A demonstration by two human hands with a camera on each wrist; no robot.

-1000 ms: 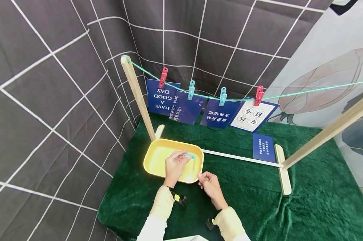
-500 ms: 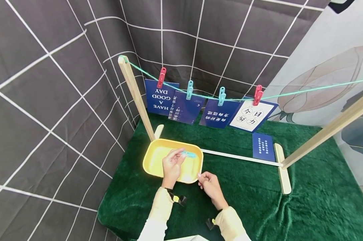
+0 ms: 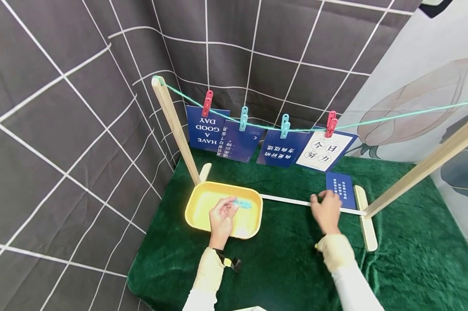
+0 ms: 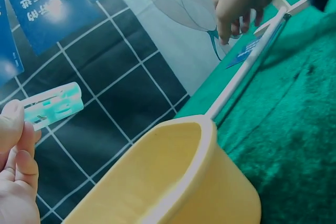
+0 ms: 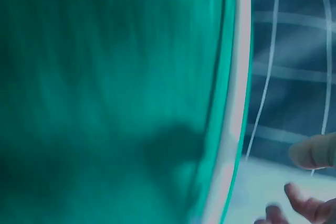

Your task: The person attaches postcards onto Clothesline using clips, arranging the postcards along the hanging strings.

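Observation:
My left hand (image 3: 221,217) pinches a light blue clothespin (image 4: 55,104) between thumb and fingers, above the yellow basin (image 3: 197,221). My right hand (image 3: 327,211) hovers by the near left corner of a blue card (image 3: 343,190) that lies on the green cloth. In the right wrist view its thumb and fingers (image 5: 303,156) are spread apart with nothing between them. Behind, a green string (image 3: 389,117) carries hanging cards, among them a white-faced card (image 3: 322,150), held by red clothespins (image 3: 331,124) and blue clothespins (image 3: 285,126).
Wooden posts stand at the left (image 3: 177,129) and right (image 3: 424,166), holding up the string. A white bar (image 3: 286,200) runs low between their feet. The green cloth (image 3: 280,259) covers the table, and a dark grid-patterned curtain (image 3: 74,172) hangs at left and back.
My right hand has left the basin's rim and moved right to the blue card on the cloth. The left hand stays over the basin, still pinching the blue clothespin.

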